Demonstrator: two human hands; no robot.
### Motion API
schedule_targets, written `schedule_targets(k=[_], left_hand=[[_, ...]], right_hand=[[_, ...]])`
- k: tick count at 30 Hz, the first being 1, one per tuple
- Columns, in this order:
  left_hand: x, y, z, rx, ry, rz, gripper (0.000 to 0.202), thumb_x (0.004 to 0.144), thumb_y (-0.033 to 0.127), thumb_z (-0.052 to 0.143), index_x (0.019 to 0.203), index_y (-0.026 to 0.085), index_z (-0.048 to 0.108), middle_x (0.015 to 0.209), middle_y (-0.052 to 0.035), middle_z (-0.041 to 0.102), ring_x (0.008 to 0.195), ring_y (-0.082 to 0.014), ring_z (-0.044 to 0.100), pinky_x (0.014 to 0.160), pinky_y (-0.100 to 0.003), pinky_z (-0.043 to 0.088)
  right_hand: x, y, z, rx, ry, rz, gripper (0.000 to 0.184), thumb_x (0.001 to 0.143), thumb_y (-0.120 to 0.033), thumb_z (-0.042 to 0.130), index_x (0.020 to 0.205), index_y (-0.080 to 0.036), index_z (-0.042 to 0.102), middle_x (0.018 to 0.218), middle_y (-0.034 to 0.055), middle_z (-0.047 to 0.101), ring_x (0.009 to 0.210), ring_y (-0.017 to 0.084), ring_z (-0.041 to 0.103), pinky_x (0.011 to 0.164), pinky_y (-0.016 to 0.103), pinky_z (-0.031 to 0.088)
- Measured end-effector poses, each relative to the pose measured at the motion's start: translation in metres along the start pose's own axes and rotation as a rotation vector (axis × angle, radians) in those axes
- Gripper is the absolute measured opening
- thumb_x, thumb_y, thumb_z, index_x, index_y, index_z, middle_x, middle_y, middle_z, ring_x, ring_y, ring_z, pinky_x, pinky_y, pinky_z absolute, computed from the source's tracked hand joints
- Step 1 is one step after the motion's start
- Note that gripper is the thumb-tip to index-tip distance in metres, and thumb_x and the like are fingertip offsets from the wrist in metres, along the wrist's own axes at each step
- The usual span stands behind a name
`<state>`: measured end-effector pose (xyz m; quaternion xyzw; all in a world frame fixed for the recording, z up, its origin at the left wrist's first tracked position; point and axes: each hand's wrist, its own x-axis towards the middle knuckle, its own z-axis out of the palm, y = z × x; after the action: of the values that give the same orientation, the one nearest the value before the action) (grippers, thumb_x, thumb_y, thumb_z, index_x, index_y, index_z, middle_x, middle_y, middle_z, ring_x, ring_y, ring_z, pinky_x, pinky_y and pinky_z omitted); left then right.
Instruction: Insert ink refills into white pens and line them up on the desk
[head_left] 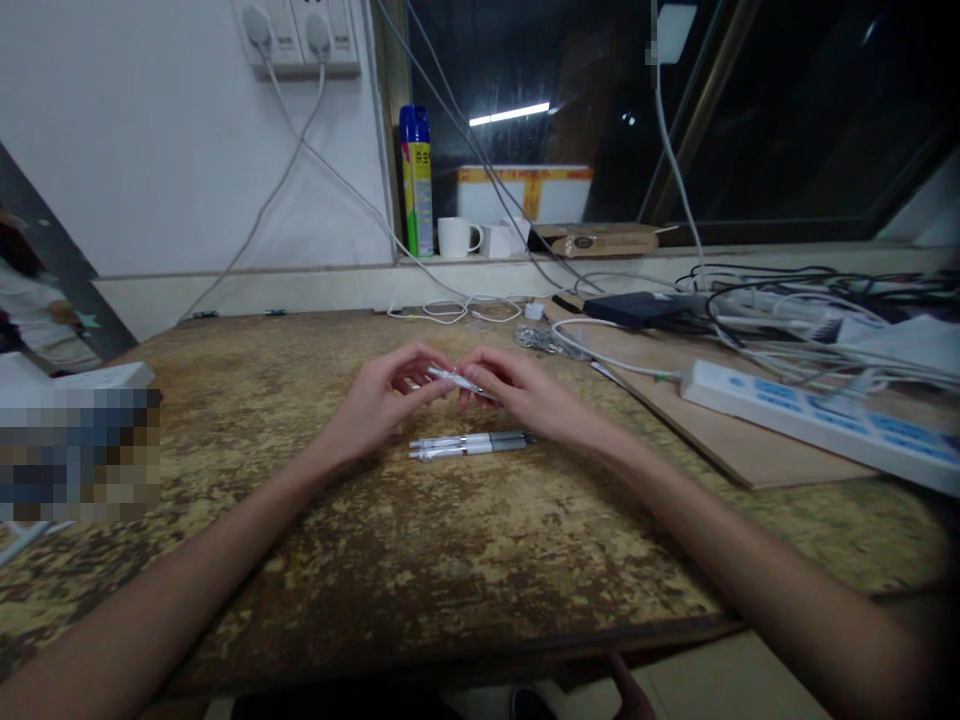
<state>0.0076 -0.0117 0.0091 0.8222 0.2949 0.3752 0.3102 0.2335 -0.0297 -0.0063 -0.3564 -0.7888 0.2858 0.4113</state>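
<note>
Viewing from the head camera, locate the slim pale pen (442,375) above the worn wooden surface (465,560), between the left hand (394,390) and the right hand (514,385). Both hands are in a fingertip grip on this pen; motion blur and curled fingers hide the exact contact points. Its long axis slants across the view, with the upper end toward the left hand and the lower end inside the right hand's fingers. The pens (472,445) on the surface lie side by side, roughly crosswise, on the wearer's side of the grip. Their grey ends lie nearest the right hand.
</note>
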Motion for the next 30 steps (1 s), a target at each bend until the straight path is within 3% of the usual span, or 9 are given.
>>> schedule_targets(k=[3, 7, 11, 18, 21, 25, 30], left_hand=[[0.002, -0.008, -0.006, 0.004, 0.044, -0.071, 0.026, 0.096, 0.042, 0.064, 0.099, 0.017, 0.064, 0.088, -0.0052, 0.071, 0.077, -0.0165, 0.063, 0.071, -0.029, 0.048], [0.003, -0.021, -0.020, 0.056, 0.039, -0.117, 0.030, 0.093, 0.046, 0.066, 0.098, 0.017, 0.067, 0.091, -0.0067, 0.074, 0.082, -0.0188, 0.066, 0.073, -0.029, 0.048], [0.002, -0.028, -0.030, 0.151, -0.101, -0.166, 0.034, 0.091, 0.050, 0.066, 0.105, 0.019, 0.074, 0.096, -0.0073, 0.075, 0.083, -0.0200, 0.065, 0.070, -0.028, 0.045], [-0.005, -0.026, -0.029, 0.164, -0.272, -0.215, 0.034, 0.087, 0.050, 0.068, 0.099, 0.020, 0.079, 0.072, -0.0023, 0.066, 0.066, -0.0164, 0.054, 0.060, -0.026, 0.037], [-0.006, -0.026, -0.030, 0.143, -0.322, -0.184, 0.034, 0.086, 0.049, 0.069, 0.100, 0.021, 0.079, 0.083, -0.0043, 0.072, 0.074, -0.0181, 0.058, 0.065, -0.027, 0.041], [-0.005, -0.028, -0.033, 0.126, -0.375, -0.140, 0.026, 0.086, 0.044, 0.072, 0.100, 0.024, 0.080, 0.102, -0.0070, 0.077, 0.093, -0.0231, 0.066, 0.084, -0.034, 0.048], [-0.006, -0.033, -0.036, 0.079, -0.405, -0.143, 0.024, 0.088, 0.043, 0.073, 0.102, 0.024, 0.080, 0.106, -0.0070, 0.077, 0.101, -0.0238, 0.068, 0.095, -0.037, 0.049]], right_hand=[[0.001, 0.007, -0.010, -0.088, 0.068, 0.104, 0.033, 0.104, -0.045, 0.049, 0.097, -0.018, 0.067, 0.076, 0.0012, 0.062, 0.067, 0.016, 0.051, 0.064, 0.030, 0.036], [0.000, 0.017, -0.024, -0.097, 0.062, 0.189, 0.032, 0.101, -0.043, 0.053, 0.095, -0.016, 0.071, 0.077, 0.0017, 0.063, 0.069, 0.016, 0.050, 0.064, 0.030, 0.036], [-0.003, 0.022, -0.027, -0.093, -0.044, 0.183, 0.034, 0.097, -0.047, 0.059, 0.096, -0.017, 0.074, 0.081, 0.0023, 0.066, 0.072, 0.016, 0.053, 0.065, 0.030, 0.037], [-0.010, 0.027, -0.028, -0.035, -0.336, 0.227, 0.032, 0.091, -0.046, 0.067, 0.097, -0.016, 0.075, 0.086, 0.0043, 0.071, 0.075, 0.016, 0.059, 0.067, 0.029, 0.047], [-0.010, 0.027, -0.030, -0.030, -0.361, 0.248, 0.033, 0.091, -0.046, 0.068, 0.097, -0.015, 0.076, 0.087, 0.0051, 0.072, 0.077, 0.016, 0.059, 0.068, 0.029, 0.048], [-0.010, 0.027, -0.030, -0.012, -0.390, 0.294, 0.035, 0.090, -0.048, 0.069, 0.099, -0.015, 0.076, 0.086, 0.0050, 0.072, 0.075, 0.016, 0.060, 0.067, 0.029, 0.048], [-0.011, 0.029, -0.028, 0.017, -0.373, 0.341, 0.032, 0.089, -0.046, 0.071, 0.099, -0.016, 0.074, 0.083, 0.0038, 0.071, 0.072, 0.015, 0.059, 0.065, 0.029, 0.046]])
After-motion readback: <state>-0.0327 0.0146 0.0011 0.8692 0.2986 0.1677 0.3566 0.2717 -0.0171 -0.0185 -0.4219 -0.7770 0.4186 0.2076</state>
